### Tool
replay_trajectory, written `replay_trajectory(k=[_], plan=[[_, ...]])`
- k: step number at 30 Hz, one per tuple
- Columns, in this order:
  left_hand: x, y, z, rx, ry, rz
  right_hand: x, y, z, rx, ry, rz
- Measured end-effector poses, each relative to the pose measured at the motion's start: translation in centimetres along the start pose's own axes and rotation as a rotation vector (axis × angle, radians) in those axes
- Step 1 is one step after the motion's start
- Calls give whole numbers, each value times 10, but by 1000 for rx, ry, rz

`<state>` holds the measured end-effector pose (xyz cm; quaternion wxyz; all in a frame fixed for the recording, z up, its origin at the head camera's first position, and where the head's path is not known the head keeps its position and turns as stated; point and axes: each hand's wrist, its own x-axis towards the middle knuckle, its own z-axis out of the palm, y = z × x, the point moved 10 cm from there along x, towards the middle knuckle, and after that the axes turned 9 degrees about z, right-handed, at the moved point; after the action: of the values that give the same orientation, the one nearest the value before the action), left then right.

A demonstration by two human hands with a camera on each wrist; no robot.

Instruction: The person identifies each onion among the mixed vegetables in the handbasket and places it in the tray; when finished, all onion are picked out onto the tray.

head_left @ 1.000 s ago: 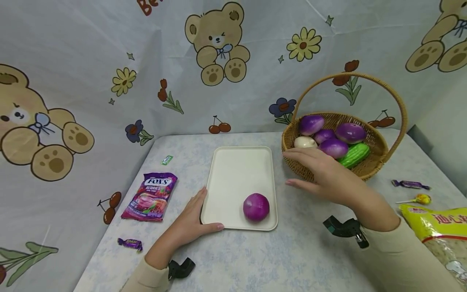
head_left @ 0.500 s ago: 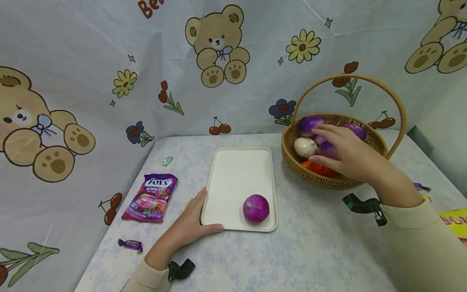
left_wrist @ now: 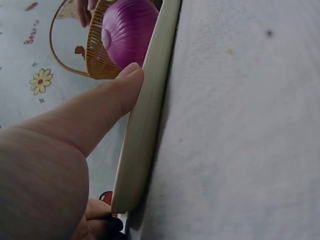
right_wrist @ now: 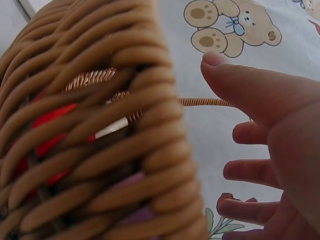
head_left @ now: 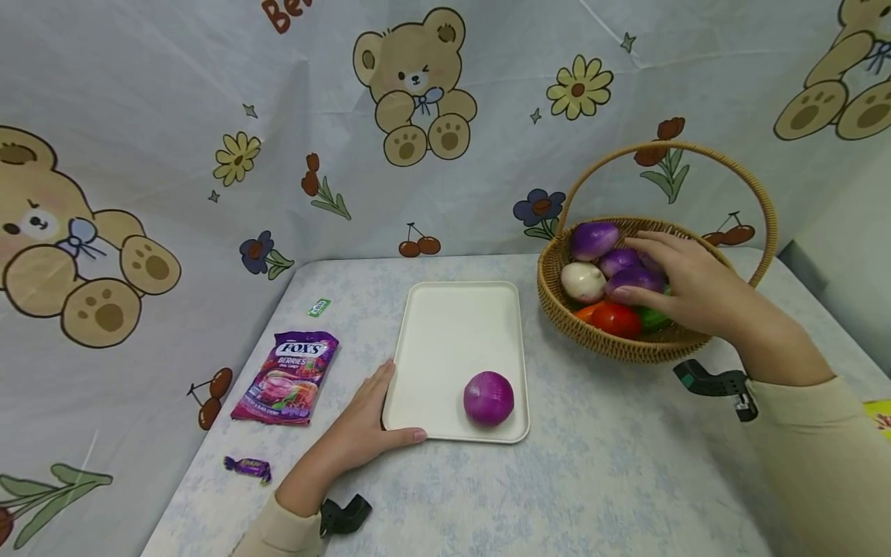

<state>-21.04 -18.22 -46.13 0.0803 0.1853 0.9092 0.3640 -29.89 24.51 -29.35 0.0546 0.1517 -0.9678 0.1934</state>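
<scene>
We see the right hand [head_left: 689,290] reaching into the wicker basket [head_left: 629,344], its fingers loosely spread and laid over a purple vegetable [head_left: 636,278] near the middle of the pile; they touch its top, but we cannot tell whether they have closed round it. That vegetable sits among two other purple ones, with a white vegetable [head_left: 583,280] to its left and a red one [head_left: 616,319] and a green one just in front, all inside the basket, which stands on the table [head_left: 557,495] to the right of the tray. In the right wrist view the basket's woven wall [right_wrist: 100,140] fills the frame and the fingers [right_wrist: 250,172] stand apart from one another beyond it. The cream tray [head_left: 452,340] lies at the centre of the table with a purple onion [head_left: 489,398] near its front right corner. The left hand [head_left: 362,429] rests at the tray's front left corner, fingers straight along the side and thumb [left_wrist: 107,107] pressed flat against the rim [left_wrist: 145,130]. To the left of the tray we find a bag of Fox's sweets [head_left: 287,377], a small green packet [head_left: 319,307] behind it and a purple wrapped sweet [head_left: 247,466] near the front edge.
</scene>
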Motion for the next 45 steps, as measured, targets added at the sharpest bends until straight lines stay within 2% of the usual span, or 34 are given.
replay_trajectory(k=[12,17,29,36,45], plan=[[0,-1,1,-10,-7,-1,6,16,25,-35,-142,64],[0,0,1,-8,-5,0,7,20,33,-42,-161,66],[0,-3,0,-11,-4,-17,10,26,41,-50,-143,41],[0,-4,0,-4,-3,-17,11,26,38,-53,-72,9],[0,-4,0,-5,-8,-15,10,26,36,-39,-34,-2]])
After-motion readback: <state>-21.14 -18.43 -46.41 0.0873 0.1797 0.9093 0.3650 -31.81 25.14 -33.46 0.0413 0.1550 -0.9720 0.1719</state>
